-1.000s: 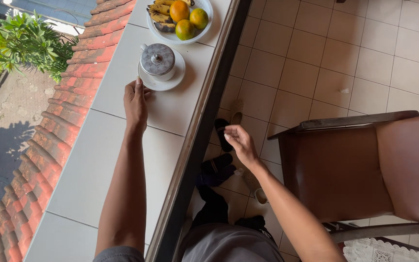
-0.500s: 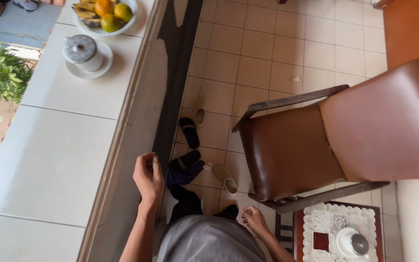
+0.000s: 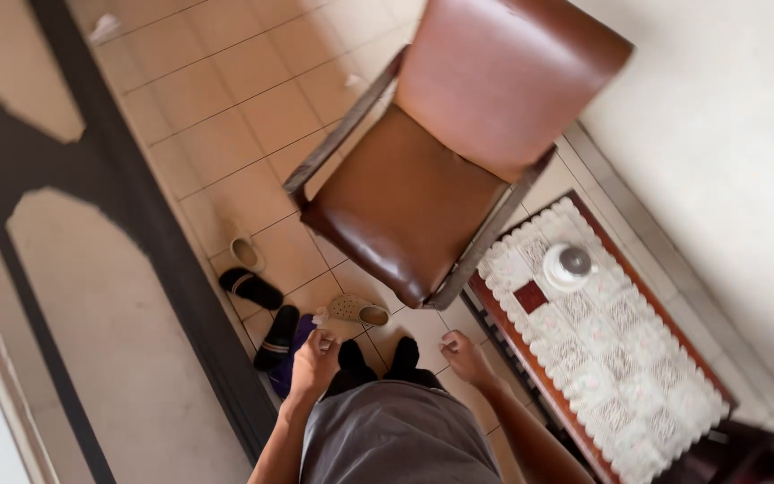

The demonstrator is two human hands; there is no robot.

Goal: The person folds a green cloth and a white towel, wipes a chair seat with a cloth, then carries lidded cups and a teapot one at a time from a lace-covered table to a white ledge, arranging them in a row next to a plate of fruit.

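I look straight down at my own body and feet on a tiled floor. My left hand (image 3: 315,358) hangs by my left hip with the fingers curled in, holding nothing that I can see. My right hand (image 3: 464,354) hangs by my right hip, fingers loosely bent, and it too looks empty. Directly ahead of me stands a brown leather armchair (image 3: 414,193) with dark wooden arms. Black sandals (image 3: 260,309) lie on the tiles just left of my left hand.
A low wooden table (image 3: 530,354) with a white lace cloth stands at my right, carrying a lidded white cup (image 3: 568,264). Two beige slippers (image 3: 358,310) lie near the chair's front. A dark-framed low wall (image 3: 118,296) runs along the left.
The view has swung right, away from the ledge with the fruit bowl and cup. My left hand has left the ledge and both hands hang at my hips, facing the armchair.
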